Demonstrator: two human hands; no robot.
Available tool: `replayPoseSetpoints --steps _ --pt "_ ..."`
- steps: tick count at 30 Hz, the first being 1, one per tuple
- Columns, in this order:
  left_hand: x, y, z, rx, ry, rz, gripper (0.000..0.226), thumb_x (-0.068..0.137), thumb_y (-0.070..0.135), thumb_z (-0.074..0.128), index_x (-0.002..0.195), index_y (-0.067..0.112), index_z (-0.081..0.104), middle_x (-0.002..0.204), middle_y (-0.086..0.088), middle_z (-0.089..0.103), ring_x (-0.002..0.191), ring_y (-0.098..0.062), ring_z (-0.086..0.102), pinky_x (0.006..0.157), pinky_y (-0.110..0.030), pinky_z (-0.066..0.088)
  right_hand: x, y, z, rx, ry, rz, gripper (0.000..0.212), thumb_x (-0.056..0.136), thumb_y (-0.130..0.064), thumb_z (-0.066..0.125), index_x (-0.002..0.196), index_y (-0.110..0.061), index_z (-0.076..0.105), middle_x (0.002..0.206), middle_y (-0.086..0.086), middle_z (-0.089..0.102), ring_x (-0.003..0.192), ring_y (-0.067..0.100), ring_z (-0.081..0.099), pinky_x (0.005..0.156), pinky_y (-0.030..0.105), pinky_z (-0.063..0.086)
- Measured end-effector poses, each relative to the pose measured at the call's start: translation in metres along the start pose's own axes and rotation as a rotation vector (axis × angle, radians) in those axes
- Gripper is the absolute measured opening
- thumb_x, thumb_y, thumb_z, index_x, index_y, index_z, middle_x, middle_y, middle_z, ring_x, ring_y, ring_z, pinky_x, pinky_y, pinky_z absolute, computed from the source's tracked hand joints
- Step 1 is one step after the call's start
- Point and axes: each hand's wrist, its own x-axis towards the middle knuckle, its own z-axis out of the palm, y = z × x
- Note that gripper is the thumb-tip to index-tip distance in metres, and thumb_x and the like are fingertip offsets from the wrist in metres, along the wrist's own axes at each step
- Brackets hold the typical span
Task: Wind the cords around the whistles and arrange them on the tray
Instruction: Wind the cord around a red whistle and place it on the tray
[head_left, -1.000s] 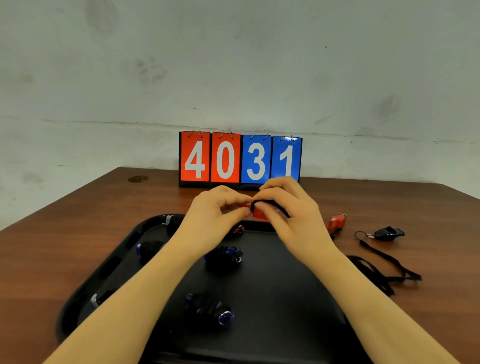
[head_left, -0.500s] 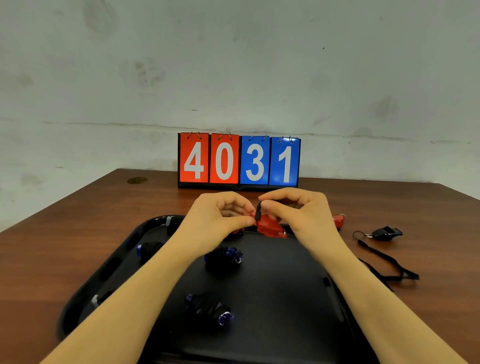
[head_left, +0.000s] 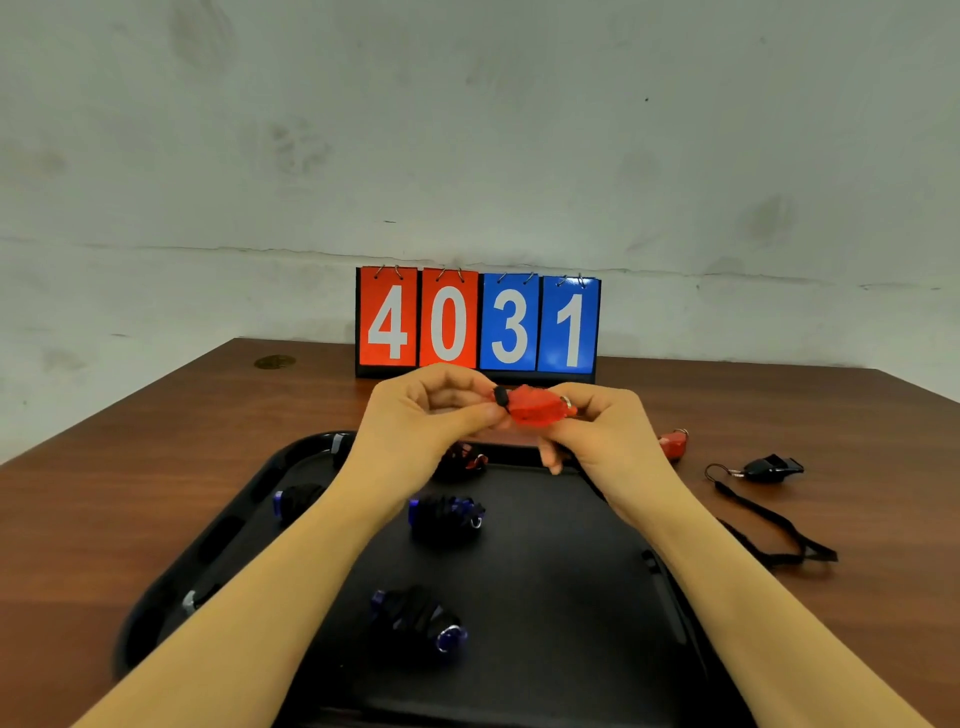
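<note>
The left hand and the right hand both pinch a red whistle up in the air above the far end of the black tray, which sits on the brown desk.

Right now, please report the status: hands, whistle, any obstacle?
Left hand and right hand both grip red whistle above tray. Black whistle unwound on table. Nothing blocking.
</note>
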Motion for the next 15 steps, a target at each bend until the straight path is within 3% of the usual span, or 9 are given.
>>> replayPoseSetpoints --steps 2,5,9,15 --pt "0.001 -0.002 0.000 0.005 0.027 -0.013 0.016 0.074 0.003 0.069 0.082 0.017 0.067 0.072 0.001 0.072 0.075 -0.011 0.070 0.071 -0.019 0.055 -0.002 0.000 0.002 -0.056 -0.033 -0.031 0.013 0.084 -0.014 0.064 0.073 -0.016 0.070 0.048 0.004 0.054 0.045 0.013 0.048 0.061 0.029 0.050" --pt "0.003 -0.005 -0.001 0.029 0.081 -0.030 0.015 0.075 0.006 0.070 0.083 0.019 0.066 0.074 0.000 0.072 0.076 -0.013 0.070 0.075 -0.023 0.055 -0.005 -0.001 0.004 -0.074 -0.070 -0.044 0.010 0.084 -0.012 0.065 0.077 -0.014 0.072 0.050 0.002 0.056 0.046 0.012 0.047 0.054 0.026 0.045" --pt "0.005 -0.006 -0.003 0.033 0.141 -0.027 0.013 0.077 0.006 0.068 0.085 0.016 0.065 0.074 -0.001 0.070 0.068 -0.010 0.069 0.066 -0.016 0.055 -0.008 -0.005 0.006 -0.080 -0.142 -0.035 0.011 0.085 -0.010 0.063 0.077 -0.012 0.071 0.050 -0.008 0.059 0.043 0.007 0.043 0.050 0.022 0.040" --pt "0.009 -0.011 -0.005 0.189 0.199 -0.013 0.012 0.079 0.009 0.068 0.085 0.018 0.063 0.080 -0.001 0.069 0.068 -0.006 0.067 0.070 -0.017 0.056 -0.011 -0.012 0.003 0.002 -0.255 -0.032 0.012 0.084 -0.016 0.063 0.078 -0.010 0.071 0.056 -0.006 0.061 0.044 0.009 0.040 0.060 0.036 0.045"
